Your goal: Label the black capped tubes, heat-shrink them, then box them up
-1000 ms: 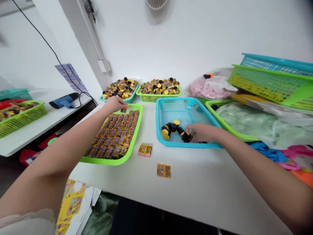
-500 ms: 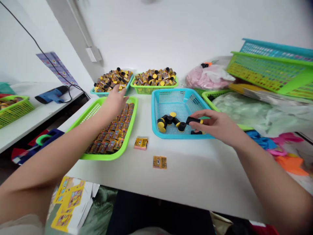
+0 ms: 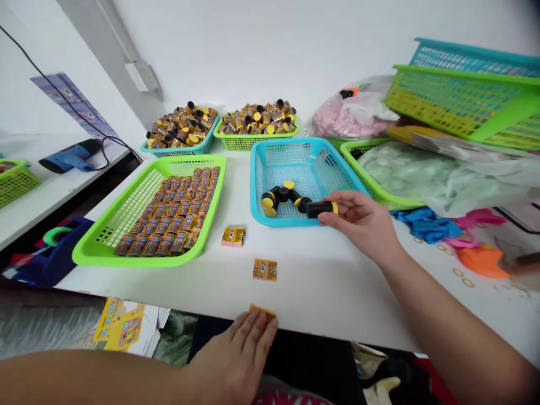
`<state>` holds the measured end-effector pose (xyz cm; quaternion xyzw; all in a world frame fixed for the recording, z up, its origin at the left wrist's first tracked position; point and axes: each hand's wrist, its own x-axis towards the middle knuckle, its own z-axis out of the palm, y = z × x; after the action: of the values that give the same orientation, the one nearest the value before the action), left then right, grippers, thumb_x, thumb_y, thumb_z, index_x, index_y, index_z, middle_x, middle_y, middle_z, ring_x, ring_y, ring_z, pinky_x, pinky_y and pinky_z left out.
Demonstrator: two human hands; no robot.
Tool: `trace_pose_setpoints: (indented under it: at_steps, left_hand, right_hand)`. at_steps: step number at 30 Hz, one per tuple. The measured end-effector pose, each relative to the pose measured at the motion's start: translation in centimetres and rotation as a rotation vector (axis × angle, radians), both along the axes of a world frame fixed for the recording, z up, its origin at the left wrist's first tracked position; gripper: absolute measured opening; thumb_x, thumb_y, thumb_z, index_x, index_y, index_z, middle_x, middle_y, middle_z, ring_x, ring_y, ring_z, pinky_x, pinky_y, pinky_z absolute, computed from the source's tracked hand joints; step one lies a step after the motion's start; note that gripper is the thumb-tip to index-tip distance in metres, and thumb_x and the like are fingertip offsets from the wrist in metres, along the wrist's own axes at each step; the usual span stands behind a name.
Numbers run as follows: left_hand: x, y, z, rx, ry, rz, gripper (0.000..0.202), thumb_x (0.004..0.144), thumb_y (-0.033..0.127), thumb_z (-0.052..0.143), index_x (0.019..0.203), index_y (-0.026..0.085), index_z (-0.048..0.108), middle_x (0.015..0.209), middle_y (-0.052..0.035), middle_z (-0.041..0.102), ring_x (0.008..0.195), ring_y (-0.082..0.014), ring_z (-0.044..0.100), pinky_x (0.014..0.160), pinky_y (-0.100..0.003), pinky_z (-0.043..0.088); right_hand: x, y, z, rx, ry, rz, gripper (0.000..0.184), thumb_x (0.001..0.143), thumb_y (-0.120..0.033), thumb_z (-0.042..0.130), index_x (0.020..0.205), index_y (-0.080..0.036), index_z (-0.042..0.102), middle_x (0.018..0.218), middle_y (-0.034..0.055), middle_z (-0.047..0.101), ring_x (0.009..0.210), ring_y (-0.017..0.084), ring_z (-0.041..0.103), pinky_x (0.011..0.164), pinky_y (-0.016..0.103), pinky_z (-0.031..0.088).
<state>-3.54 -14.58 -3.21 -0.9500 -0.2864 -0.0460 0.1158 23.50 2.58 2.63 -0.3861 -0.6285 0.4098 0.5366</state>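
Label [image 3: 262,311] was found at the near edge of the table [image 3: 329,292], touched by the flat, closed-up fingers of the left hand [image 3: 236,360]; a grip could not be confirmed. Further right, a black tube [image 3: 319,209] was pinched by the right hand [image 3: 363,222] over the near right corner of the blue basket [image 3: 252,185], axis crosswise, yellow cap toward the palm.
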Motion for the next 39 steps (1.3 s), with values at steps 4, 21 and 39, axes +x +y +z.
trace_pose_setpoints:
  at_steps: [4,21,39]
  left_hand:
    - [-0.2,2.7,5.6,-0.359,-0.285,-0.057,0.033,0.096,0.014,0.044,0.123,0.010,0.064,0.117,-0.0115,0.073,0.106,-0.0188,0.070,0.090,-0.025,0.056]
    - [3.7,14.8,4.3,-1.177,-1.152,0.316,0.055,0.086,0.065,0.056,0.084,0.012,0.072,0.079,-0.0092,0.078,0.073,-0.0200,0.077,0.067,-0.026,0.064]
    - [3.2,14.2,4.2,-0.691,-1.029,0.142,0.037,0.092,0.038,0.060,0.118,0.015,0.072,0.081,-0.0046,0.078,0.064,-0.0128,0.068,0.061,-0.021,0.052]
  right_hand:
    - [-0.6,-0.7,0.0,-0.022,0.022,0.056,0.027,0.073,-0.023,0.082,0.096,-0.024,0.068,0.074,-0.0027,0.067,0.062,0.011,0.062,0.058,0.025,0.054]
    - [-0.8,-1.0,-1.0,-0.217,0.221,0.261,0.023,0.083,-0.027,0.076,0.106,-0.030,0.072,0.099,-0.0014,0.071,0.074,0.009,0.070,0.069,0.023,0.059]
    - [-0.8,-1.7,-0.1,-0.115,-0.049,0.353,0.030,0.075,-0.023,0.081,0.104,-0.025,0.072,0.090,0.0020,0.072,0.079,0.015,0.070,0.066,0.028,0.061]
